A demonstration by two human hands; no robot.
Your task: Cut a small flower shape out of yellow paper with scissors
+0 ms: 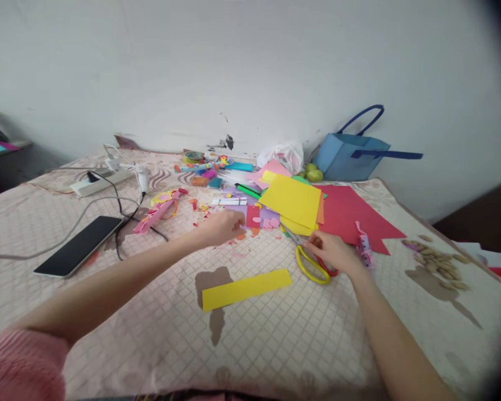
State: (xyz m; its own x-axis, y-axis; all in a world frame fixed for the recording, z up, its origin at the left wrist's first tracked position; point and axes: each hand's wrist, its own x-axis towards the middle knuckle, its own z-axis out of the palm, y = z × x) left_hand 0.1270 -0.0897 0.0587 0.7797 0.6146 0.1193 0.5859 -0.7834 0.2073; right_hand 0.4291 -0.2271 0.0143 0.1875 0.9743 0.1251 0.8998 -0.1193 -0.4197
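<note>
One half-curled left hand [224, 226] faces the cloth [150, 328]'s far edge, one bent right hand [329, 249] part-hides scissors [299, 260], both grips unclear.

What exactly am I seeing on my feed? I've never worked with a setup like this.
There's no machine here: two bare hands, seen from a camera on the person's head, looking forward and down. That's the only view. On the patterned cloth lie a yellow strip, yellow sheets, red paper and a phone. The left hand is by the paper scraps; the right hand is at the scissors. Whether either grips anything, I can't tell.
</note>
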